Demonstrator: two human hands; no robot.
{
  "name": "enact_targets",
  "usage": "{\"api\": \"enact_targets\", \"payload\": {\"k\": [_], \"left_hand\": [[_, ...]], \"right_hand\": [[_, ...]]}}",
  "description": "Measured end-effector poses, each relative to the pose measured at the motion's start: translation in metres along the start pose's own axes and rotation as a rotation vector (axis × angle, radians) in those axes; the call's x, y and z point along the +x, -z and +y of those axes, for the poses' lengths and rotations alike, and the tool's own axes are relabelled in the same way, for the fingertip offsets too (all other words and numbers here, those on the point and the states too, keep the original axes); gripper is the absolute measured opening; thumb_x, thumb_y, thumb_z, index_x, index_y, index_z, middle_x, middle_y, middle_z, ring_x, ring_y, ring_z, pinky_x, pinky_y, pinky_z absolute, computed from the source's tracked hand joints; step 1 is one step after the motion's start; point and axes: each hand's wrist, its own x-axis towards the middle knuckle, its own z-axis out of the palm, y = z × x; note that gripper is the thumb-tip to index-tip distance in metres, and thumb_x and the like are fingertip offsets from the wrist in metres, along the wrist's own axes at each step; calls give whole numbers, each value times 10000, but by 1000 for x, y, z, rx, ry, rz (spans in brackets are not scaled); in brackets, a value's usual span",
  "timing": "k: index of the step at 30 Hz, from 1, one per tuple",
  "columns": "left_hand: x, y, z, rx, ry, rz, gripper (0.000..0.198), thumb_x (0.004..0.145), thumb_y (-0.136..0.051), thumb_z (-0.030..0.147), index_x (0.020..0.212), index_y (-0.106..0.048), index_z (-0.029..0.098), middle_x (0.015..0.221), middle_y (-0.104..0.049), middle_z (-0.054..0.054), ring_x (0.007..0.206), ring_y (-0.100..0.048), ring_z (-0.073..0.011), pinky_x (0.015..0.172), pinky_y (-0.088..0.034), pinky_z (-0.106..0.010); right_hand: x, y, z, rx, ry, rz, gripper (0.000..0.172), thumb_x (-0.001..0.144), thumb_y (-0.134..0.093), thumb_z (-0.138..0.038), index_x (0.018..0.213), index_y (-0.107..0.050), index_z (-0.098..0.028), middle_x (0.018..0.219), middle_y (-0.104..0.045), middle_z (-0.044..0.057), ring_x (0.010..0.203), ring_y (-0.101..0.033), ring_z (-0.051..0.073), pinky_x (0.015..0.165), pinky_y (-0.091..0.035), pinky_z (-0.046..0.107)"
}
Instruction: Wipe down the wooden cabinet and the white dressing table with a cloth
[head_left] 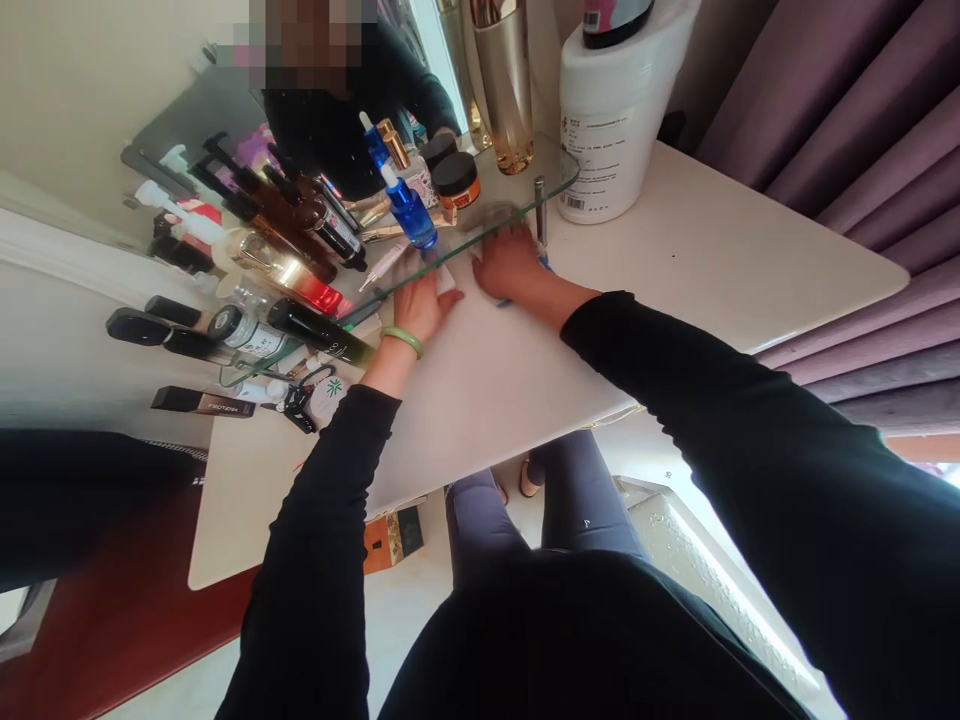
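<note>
My left hand (424,308), with a pale green bangle (402,342) on its wrist, lies on the white table at the edge of a glass shelf (525,190). My right hand (510,262) is beside it, its fingers reaching under the glass. A white tissue (448,280) shows between the hands, partly covered by them. A thin blue item (504,302) runs beneath my right hand, mostly hidden. Just beyond the glass edge stand a blue dropper bottle (409,212) and a metal shelf post (540,212).
Several cosmetic bottles and jars crowd the glass shelf, and a white tub (611,130) stands on the table at the far right. A mirror (187,120) behind them reflects a person. Purple curtains (847,170) hang beyond the table's right edge.
</note>
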Motion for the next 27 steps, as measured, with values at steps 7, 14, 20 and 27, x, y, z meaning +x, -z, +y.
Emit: {"api": "enact_targets", "payload": {"k": [7, 14, 20, 27], "left_hand": [[-3, -5, 42, -70, -206, 16, 614, 1066, -672, 397, 1620, -630, 136, 1742, -565, -229, 1682, -488, -397, 1463, -317, -583], [32, -40, 78, -216, -216, -37, 515, 1080, -620, 241, 1580, -685, 135, 1731, -592, -192, 1690, -493, -342, 1474, -327, -543], [45, -61, 108, -254, -120, -77, 536, 1074, -588, 145, 1603, -673, 126, 1708, -618, -182, 1637, -559, -319, 1456, -374, -500], [35, -41, 129, -278, -99, -3, 268, 1030, -634, 124, 1182, -851, 166, 1375, -797, -182, 1368, -722, -365, 1288, -545, -535]], "right_hand": [[-68, 40, 19, -67, 199, -132, 815, 1127, -448, -466, 1722, -436, 91, 1838, -384, 317, 1761, -295, 457, 1457, -253, 600], [-157, 87, 127, -44, 228, -103, 814, 1117, -428, -507, 1709, -483, 48, 1819, -439, 292, 1739, -366, 456, 1445, -322, 631], [-183, 102, 181, -65, 39, 102, 703, 1130, -410, -551, 1638, -641, -122, 1738, -580, 204, 1627, -486, 483, 1371, -433, 668], [-193, 120, 165, -39, -12, 251, 614, 1152, -355, -525, 1625, -668, -291, 1497, -735, 153, 1402, -623, 464, 1205, -569, 707]]}}
